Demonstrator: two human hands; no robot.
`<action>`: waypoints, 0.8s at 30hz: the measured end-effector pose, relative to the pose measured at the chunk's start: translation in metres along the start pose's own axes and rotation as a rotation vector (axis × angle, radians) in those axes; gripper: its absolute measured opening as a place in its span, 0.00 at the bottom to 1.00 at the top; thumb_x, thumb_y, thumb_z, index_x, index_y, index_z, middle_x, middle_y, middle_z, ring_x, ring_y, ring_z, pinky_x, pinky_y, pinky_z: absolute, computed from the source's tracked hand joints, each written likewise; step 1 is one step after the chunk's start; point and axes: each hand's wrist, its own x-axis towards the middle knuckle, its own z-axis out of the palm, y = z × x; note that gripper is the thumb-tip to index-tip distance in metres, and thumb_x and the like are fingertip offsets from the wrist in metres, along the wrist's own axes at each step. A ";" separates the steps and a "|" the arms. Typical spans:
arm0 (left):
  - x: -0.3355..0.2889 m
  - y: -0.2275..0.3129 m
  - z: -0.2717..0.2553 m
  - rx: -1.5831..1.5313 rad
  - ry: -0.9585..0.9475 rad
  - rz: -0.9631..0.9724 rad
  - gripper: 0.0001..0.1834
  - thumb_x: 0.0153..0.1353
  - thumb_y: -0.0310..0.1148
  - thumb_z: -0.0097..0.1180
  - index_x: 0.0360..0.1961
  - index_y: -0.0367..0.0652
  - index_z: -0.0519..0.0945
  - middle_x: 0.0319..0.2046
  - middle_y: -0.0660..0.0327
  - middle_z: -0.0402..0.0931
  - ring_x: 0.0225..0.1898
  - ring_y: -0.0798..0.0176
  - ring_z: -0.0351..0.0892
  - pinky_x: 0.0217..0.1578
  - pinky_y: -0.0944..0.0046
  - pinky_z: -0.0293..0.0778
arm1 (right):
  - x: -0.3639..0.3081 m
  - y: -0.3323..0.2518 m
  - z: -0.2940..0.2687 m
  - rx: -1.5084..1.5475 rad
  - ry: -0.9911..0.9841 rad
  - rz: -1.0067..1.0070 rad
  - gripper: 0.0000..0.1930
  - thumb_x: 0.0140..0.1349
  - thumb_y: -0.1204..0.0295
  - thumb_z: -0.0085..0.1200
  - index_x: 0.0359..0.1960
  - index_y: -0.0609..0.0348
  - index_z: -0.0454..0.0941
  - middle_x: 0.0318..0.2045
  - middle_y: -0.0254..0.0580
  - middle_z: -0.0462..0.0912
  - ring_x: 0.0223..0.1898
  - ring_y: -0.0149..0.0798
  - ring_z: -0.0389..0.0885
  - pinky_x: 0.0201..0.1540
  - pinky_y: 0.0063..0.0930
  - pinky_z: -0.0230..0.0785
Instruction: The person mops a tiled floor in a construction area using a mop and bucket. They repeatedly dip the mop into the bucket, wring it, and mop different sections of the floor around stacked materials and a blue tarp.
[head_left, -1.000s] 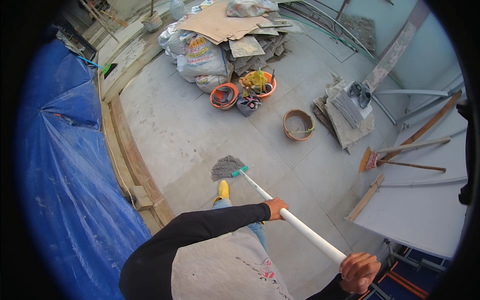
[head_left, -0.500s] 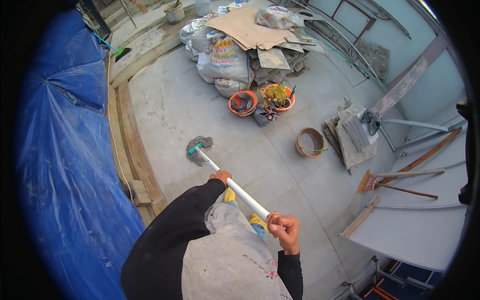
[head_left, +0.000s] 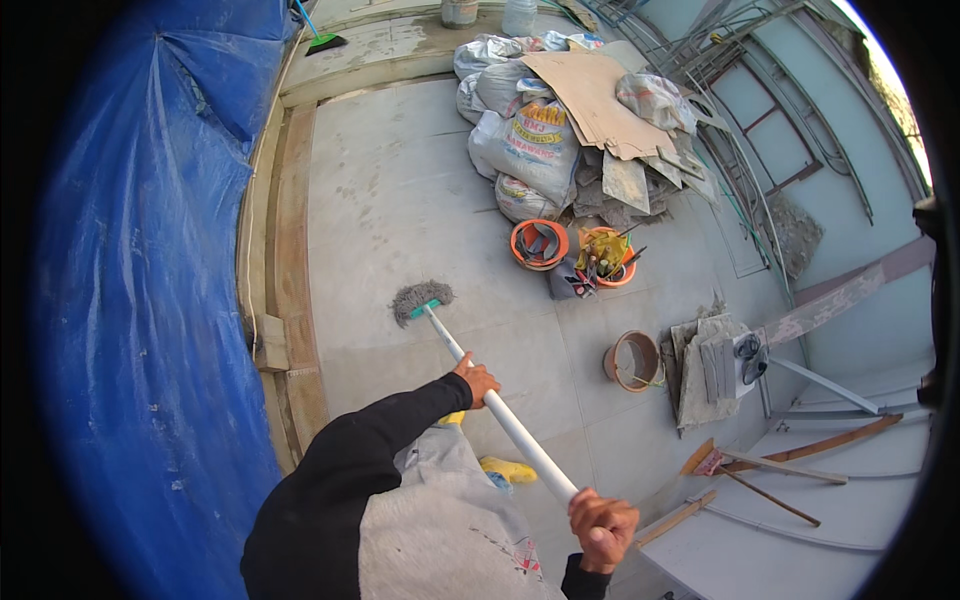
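Observation:
A mop with a long white handle slants from lower right to upper left across the floor in front of me. Its grey string head, joined by a green clamp, lies spread on the pale tiles. My left hand is wrapped round the handle partway down. At the handle's top end my right hand is closed in a fist round it, hiding the tip. Below the handle show my yellow boots.
Beyond the mop stand an orange helmet, an orange bucket of tools and a brown bucket. Filled sacks and broken slabs are heaped behind. A blue tarp hangs left; a broom lies at right.
My view has turned, so the surroundings sit further right in the picture. Both hands keep hold of the mop, and its head has swung round with the strings now fanned out ahead of the clamp.

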 end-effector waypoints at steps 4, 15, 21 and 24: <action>0.009 -0.104 -0.022 0.007 0.061 -0.450 0.15 0.56 0.39 0.63 0.45 0.66 0.81 0.53 0.70 0.79 0.68 0.55 0.67 0.67 0.18 0.40 | 0.064 0.091 0.035 -0.012 -0.077 0.050 0.23 0.59 0.70 0.60 0.14 0.54 0.57 0.12 0.33 0.68 0.16 0.34 0.67 0.38 0.37 0.68; -0.031 -0.067 -0.003 -0.266 0.219 -0.635 0.24 0.57 0.63 0.60 0.47 0.61 0.78 0.65 0.58 0.67 0.75 0.41 0.51 0.67 0.20 0.46 | 0.083 0.054 0.052 -0.281 -0.097 0.489 0.24 0.69 0.73 0.58 0.14 0.57 0.63 0.15 0.28 0.70 0.18 0.20 0.62 0.20 0.20 0.52; -0.053 0.045 -0.009 -0.222 0.130 -0.120 0.16 0.54 0.48 0.63 0.43 0.61 0.81 0.46 0.71 0.83 0.58 0.65 0.78 0.68 0.27 0.49 | 0.094 -0.082 0.040 -0.183 -0.280 0.219 0.22 0.68 0.73 0.55 0.17 0.55 0.58 0.14 0.35 0.66 0.19 0.33 0.64 0.25 0.31 0.59; -0.066 0.016 -0.021 -0.057 0.209 -0.032 0.15 0.55 0.46 0.63 0.43 0.61 0.79 0.48 0.76 0.80 0.62 0.67 0.73 0.65 0.17 0.42 | 0.079 -0.056 0.054 -0.076 -0.287 -0.011 0.21 0.67 0.76 0.55 0.18 0.56 0.58 0.15 0.35 0.67 0.19 0.34 0.64 0.26 0.34 0.61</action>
